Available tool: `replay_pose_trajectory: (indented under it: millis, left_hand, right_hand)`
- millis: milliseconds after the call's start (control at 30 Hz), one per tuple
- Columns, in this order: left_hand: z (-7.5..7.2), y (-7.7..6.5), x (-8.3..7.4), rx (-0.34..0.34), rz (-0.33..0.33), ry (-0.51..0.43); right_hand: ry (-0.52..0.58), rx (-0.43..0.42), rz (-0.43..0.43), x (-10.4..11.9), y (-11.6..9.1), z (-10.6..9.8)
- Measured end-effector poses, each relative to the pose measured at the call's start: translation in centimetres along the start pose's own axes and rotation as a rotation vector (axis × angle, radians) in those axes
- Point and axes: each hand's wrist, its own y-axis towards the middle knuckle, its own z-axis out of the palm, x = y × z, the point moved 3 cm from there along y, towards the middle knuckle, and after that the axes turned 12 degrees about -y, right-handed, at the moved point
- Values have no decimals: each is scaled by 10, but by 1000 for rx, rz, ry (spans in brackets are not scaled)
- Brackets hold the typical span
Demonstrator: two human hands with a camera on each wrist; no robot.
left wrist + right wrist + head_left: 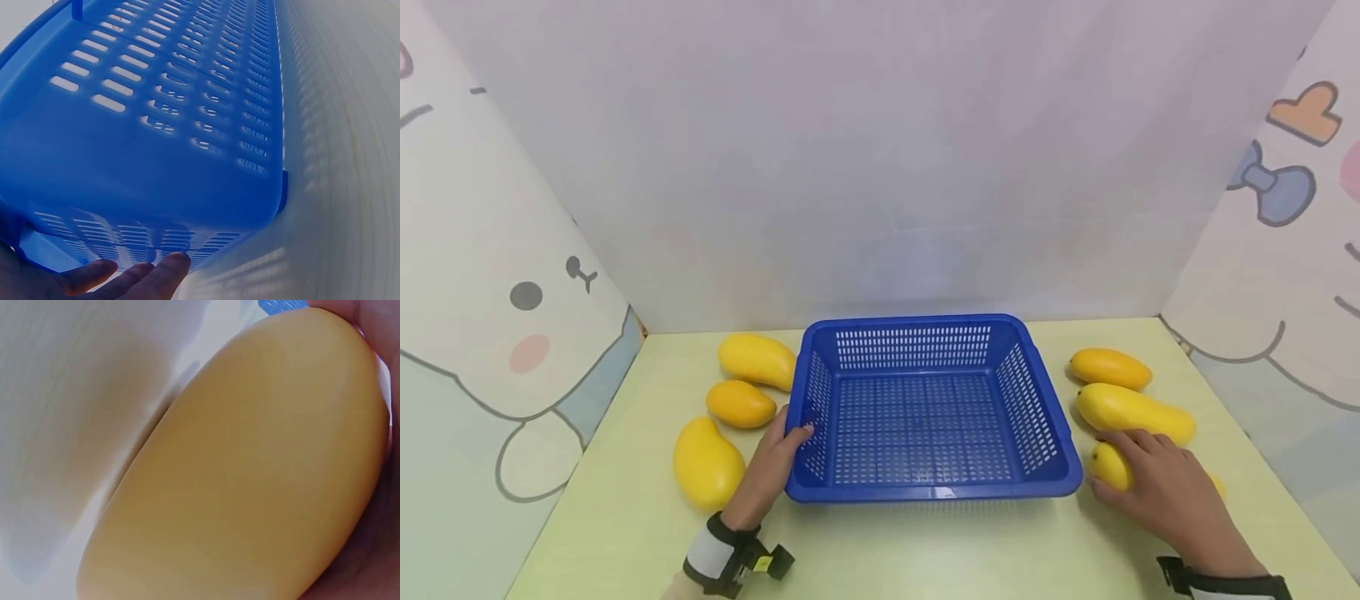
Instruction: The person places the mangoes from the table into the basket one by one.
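Note:
A blue plastic basket point(1051, 392) with slotted walls stands on the table, nothing inside it. My left hand point(767, 471) grips its left rim, the thumb over the inner side. In the left wrist view, fingers point(164, 275) lie along the outer wall of the basket point(125, 162). To the right of the basket, my right hand point(1172, 492) holds a yellow mango point(1111, 467) from above, covering much of it. That mango point(244, 469) fills most of the right wrist view, close to the tabletop.
Beyond my right hand lie a long yellow mango point(1135, 412) and an orange-yellow one point(1110, 368). Left of the basket are three more mangoes: one at the back point(756, 360), a smaller one point(741, 404) and one nearer point(706, 464). A pale curtain point(895, 167) hangs behind the table.

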Motion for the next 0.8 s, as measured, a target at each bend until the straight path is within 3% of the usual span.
replay_pose_trajectory:
  millis: [800]
  left_hand:
    - [0, -3, -4, 3, 5, -13]
  right_hand:
    - [-8, -148, -27, 6, 6, -39]
